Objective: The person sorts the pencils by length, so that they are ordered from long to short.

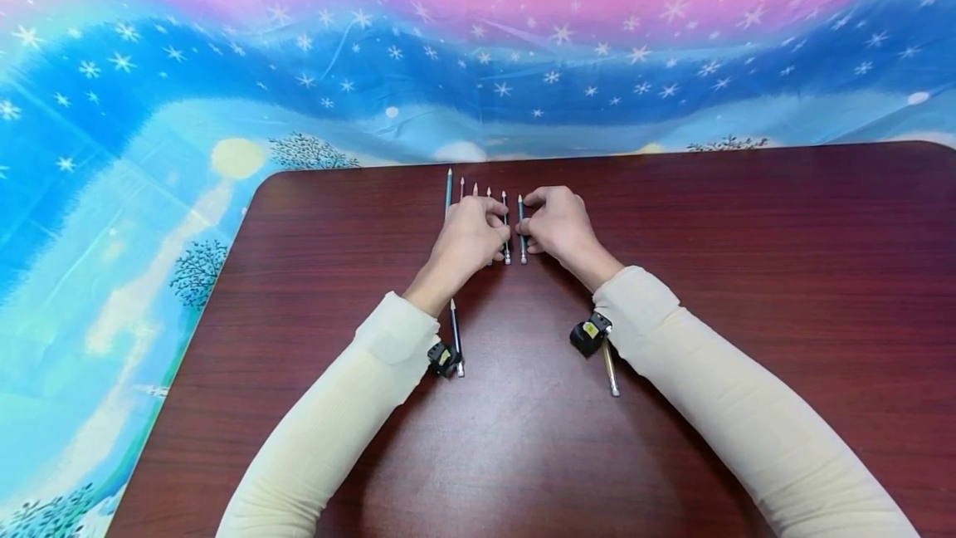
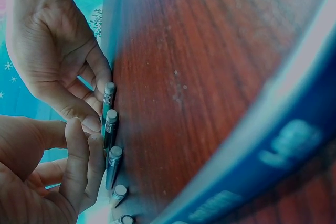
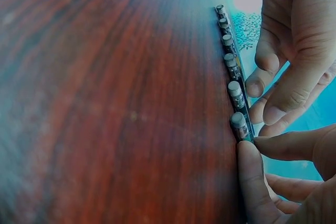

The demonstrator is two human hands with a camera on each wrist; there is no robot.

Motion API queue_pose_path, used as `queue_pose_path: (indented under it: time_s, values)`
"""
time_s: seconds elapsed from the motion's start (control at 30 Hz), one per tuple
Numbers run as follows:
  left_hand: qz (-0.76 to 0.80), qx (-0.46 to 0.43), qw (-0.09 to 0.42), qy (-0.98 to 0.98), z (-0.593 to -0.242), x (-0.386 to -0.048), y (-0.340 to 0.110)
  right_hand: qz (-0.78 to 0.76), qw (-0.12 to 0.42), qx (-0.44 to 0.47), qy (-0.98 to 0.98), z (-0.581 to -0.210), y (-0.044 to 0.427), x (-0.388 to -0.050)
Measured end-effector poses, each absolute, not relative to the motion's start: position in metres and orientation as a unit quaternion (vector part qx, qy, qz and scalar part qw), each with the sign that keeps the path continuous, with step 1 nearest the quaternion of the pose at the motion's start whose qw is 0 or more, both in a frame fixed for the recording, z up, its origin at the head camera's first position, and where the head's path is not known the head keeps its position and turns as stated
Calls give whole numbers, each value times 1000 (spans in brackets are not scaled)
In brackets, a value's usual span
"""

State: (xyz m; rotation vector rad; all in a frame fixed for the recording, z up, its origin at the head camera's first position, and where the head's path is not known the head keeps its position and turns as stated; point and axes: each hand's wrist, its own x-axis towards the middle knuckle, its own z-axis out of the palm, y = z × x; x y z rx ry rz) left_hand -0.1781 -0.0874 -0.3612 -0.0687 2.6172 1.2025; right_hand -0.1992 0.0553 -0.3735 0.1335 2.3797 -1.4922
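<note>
A row of sharpened pencils lies on the dark table, points away from me. My right hand pinches the rightmost one, a greenish pencil, thumb and finger at its sides. Close on its left is a dark pencil. My left hand has bent fingers over and beside that dark pencil; whether they grip it is unclear. It also covers parts of the other pencils. A longer blue-green pencil stands at the row's left end. Eraser ends line up in the right wrist view, the nearest eraser beside my right thumb.
A dark pencil lies nearer me by my left sleeve. A gold pencil sticks out from under my right forearm. Beyond the wooden table hangs a pink and blue snowflake cloth.
</note>
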Motion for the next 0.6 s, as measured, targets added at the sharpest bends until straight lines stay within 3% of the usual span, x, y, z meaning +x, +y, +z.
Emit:
queue_pose_path:
  time_s: [0.6]
  values:
    - [439,-24,128,889,-356,-175,-91,-561,207,61,799,-363,65,-199]
